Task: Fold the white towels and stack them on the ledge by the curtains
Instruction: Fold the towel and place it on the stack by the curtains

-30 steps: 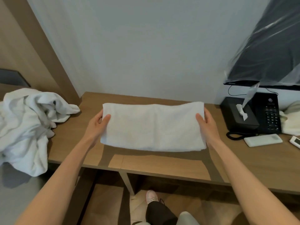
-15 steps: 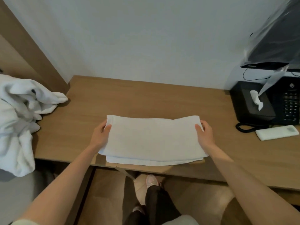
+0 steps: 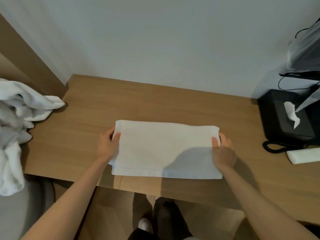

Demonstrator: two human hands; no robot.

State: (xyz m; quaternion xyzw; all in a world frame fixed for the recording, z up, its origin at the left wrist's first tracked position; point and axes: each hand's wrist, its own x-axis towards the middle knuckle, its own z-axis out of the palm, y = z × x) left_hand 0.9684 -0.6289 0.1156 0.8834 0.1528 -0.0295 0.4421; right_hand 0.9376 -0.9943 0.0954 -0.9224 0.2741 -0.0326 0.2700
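A folded white towel (image 3: 164, 148) lies flat on the wooden desk (image 3: 83, 135), close to its front edge. My left hand (image 3: 107, 148) pinches the towel's left end, thumb on top and fingers underneath. My right hand (image 3: 224, 151) grips the right end the same way. A heap of crumpled white towels (image 3: 15, 129) sits at the far left, spilling over the desk's left end. No ledge or curtains are in view.
A black tissue box (image 3: 280, 118) with a tissue sticking out stands at the right, beside a phone cord (image 3: 273, 148) and a white remote (image 3: 304, 155). A plastic-covered screen (image 3: 306, 52) hangs above them. The white wall (image 3: 155, 40) backs the desk.
The towel has come down from being held up above the desk to lying flat near the front edge. Both hands kept their hold on its ends. The camera tilted downward.
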